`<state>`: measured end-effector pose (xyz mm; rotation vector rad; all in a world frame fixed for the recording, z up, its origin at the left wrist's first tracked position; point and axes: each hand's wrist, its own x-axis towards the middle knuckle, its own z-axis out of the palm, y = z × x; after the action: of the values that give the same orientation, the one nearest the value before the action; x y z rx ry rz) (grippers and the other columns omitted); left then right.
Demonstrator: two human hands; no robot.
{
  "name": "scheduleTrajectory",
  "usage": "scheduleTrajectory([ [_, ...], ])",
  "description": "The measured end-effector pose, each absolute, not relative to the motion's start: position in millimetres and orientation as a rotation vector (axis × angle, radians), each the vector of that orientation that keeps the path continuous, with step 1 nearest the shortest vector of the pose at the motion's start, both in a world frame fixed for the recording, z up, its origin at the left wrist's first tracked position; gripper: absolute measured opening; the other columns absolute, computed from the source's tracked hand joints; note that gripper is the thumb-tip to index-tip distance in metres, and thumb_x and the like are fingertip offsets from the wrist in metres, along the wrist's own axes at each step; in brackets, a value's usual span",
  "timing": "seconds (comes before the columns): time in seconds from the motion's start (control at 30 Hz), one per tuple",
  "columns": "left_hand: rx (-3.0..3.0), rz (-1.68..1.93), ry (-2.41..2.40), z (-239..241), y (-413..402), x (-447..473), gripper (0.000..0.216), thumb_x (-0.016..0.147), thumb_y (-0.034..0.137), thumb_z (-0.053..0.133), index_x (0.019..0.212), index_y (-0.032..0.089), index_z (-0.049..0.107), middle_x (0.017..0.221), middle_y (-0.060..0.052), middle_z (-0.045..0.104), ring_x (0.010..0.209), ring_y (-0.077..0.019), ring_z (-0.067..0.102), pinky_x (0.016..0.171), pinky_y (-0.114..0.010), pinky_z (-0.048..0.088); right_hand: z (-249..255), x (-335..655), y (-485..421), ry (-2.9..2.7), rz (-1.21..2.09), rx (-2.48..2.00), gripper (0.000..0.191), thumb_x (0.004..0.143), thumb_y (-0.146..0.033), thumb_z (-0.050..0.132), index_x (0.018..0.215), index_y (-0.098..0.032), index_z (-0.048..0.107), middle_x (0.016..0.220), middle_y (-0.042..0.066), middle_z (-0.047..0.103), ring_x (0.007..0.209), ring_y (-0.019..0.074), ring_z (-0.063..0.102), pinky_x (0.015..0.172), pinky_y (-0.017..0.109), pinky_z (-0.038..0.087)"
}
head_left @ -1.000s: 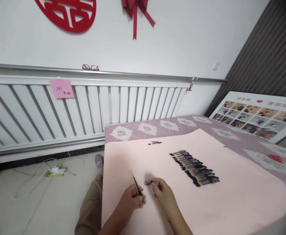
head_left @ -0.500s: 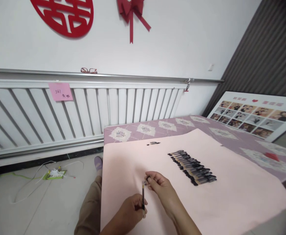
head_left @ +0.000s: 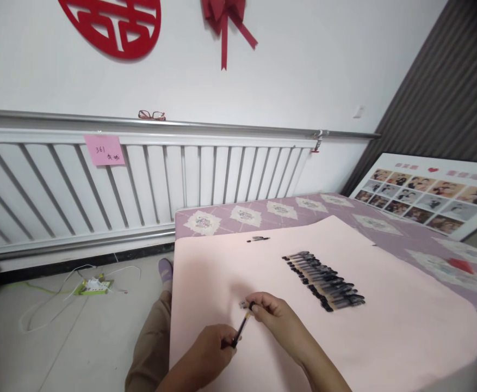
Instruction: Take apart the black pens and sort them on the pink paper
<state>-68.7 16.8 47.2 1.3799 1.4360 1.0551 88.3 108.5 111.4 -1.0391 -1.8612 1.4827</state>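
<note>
My left hand (head_left: 214,348) is closed round the lower end of a slim pen (head_left: 243,325) with a dark refill inside and a black tip end. The pen slants up to the right. My right hand (head_left: 273,311) pinches a small black pen part (head_left: 252,306) at the pen's upper end; whether the two touch I cannot make out. A greyish clear bit sticks out to the left of my right fingertips. Right of my hands, a row of several black pens (head_left: 323,280) lies side by side on the pink sheet (head_left: 401,305).
A few more pen pieces (head_left: 258,238) lie near the sheet's far edge. The sheet covers part of a purple patterned cloth (head_left: 258,204). Behind stands a white radiator (head_left: 197,174), with glasses (head_left: 152,115) on the pipe above. A green power strip (head_left: 94,287) lies on the floor.
The pen has tilted from upright to a rightward slant, and its upper end has come to the black part in my right hand. Both hands have shifted slightly.
</note>
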Motion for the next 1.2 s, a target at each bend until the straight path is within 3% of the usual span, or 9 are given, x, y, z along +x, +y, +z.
scheduleTrajectory([
  [0.17, 1.225, 1.124, 1.5, 41.8, 18.7, -76.8, 0.02, 0.06, 0.008, 0.049, 0.065, 0.019, 0.065, 0.059, 0.003, 0.056, 0.057, -0.0131, 0.047, 0.054, -0.022, 0.031, 105.5, 96.4, 112.4, -1.84, 1.481, -1.05, 0.017, 0.074, -0.031, 0.056, 0.083, -0.019, 0.065, 0.076, 0.001, 0.065, 0.068, 0.0142, 0.054, 0.067, 0.026, 0.042],
  [0.43, 0.74, 1.358, 1.353, 36.0, 24.6, -88.1, 0.01, 0.06, 0.011, 0.059, 0.069, 0.016, 0.061, 0.052, 0.005, 0.052, 0.046, -0.0079, 0.042, 0.047, -0.021, 0.031, 86.6, 102.5, 109.2, -1.669, 1.505, -1.13, 0.025, 0.067, -0.039, 0.062, 0.083, -0.019, 0.066, 0.072, 0.001, 0.065, 0.064, 0.0142, 0.053, 0.061, 0.026, 0.043],
  [0.83, 0.042, 1.736, 0.933, 40.8, 29.7, -79.5, 0.017, 0.063, 0.013, 0.072, 0.073, 0.016, 0.059, 0.067, 0.002, 0.06, 0.054, -0.0053, 0.056, 0.051, -0.014, 0.049, 57.1, 92.0, 80.9, -1.482, 1.357, -1.178, 0.029, 0.064, -0.044, 0.064, 0.08, -0.02, 0.064, 0.066, 0.002, 0.064, 0.064, 0.0175, 0.057, 0.063, 0.029, 0.046],
  [1.0, -0.006, 1.767, 0.884, 44.1, 32.1, -74.8, 0.012, 0.066, 0.014, 0.07, 0.074, 0.016, 0.06, 0.068, 0.001, 0.063, 0.056, -0.0062, 0.058, 0.052, -0.015, 0.051, 53.1, 90.7, 74.9, -1.519, 1.343, -1.201, 0.024, 0.072, -0.043, 0.057, 0.079, -0.021, 0.06, 0.067, 0.001, 0.061, 0.067, 0.0174, 0.056, 0.065, 0.026, 0.044],
  [1.2, 0.104, 1.776, 0.901, 48.2, 30.3, -72.2, 0.015, 0.064, 0.015, 0.072, 0.075, 0.015, 0.061, 0.074, 0.0, 0.063, 0.06, -0.0056, 0.058, 0.055, -0.014, 0.051, 57.3, 93.2, 70.2, -1.799, 1.114, -1.263, 0.031, 0.082, -0.043, 0.042, 0.06, -0.021, 0.046, 0.056, -0.004, 0.046, 0.056, 0.0133, 0.045, 0.054, 0.023, 0.035],
])
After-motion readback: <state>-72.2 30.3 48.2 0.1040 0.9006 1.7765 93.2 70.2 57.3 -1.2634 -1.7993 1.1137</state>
